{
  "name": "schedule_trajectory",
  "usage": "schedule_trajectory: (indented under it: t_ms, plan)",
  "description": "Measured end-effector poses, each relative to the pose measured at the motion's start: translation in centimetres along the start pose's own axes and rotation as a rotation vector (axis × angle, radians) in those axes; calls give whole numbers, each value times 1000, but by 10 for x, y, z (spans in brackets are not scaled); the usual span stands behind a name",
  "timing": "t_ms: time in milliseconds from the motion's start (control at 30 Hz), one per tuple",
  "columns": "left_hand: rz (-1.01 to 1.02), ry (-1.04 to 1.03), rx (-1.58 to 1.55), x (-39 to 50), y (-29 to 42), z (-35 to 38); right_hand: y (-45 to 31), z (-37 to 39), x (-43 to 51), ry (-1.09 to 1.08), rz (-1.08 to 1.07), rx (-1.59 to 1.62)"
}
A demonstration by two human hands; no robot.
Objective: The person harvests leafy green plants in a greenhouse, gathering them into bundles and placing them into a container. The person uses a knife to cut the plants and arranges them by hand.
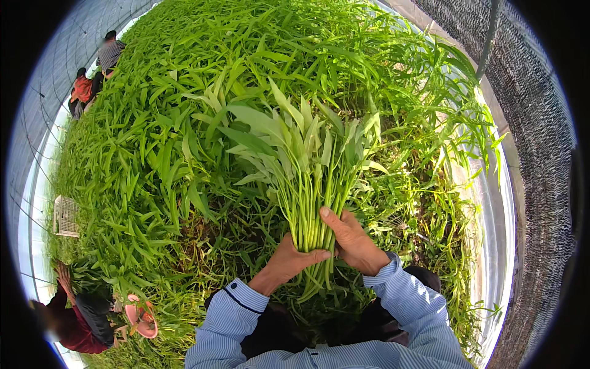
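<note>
A thick bunch of long-stemmed leafy greens (313,184), which look like water spinach, stands upright between my two hands. My left hand (295,260) wraps the stems low down, its thumb lying across the front. Higher on the right side, my right hand (355,237) grips the same stems with its thumb pointing up. The leaves fan out above, and a few stem ends (318,281) hang below my left hand. My fingers behind the bunch are hidden.
Dense growing greens (193,106) fill the bed ahead and left. Cut stubble (410,221) lies to the right, beside plastic sheeting (495,230) and a dark shade net (544,161). A crouching co-worker (87,318) is near a pink basin (140,318). Two people (109,53) and a white crate (67,217) are farther off.
</note>
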State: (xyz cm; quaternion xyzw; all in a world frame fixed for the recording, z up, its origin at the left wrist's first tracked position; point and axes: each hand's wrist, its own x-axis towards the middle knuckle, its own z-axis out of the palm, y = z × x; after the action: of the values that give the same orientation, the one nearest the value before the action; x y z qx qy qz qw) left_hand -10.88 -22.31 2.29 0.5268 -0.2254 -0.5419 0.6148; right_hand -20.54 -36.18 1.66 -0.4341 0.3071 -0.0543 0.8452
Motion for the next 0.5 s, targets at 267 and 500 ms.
schedule_trajectory:
  t_ms: [267,500]
  plan:
    - [-236,-21,-276,-23,9,-13,-10,7,-21,-123,16,-102]
    - [-117,24,-50,-32,0,-11,-3,17,-33,-61,-75,-152]
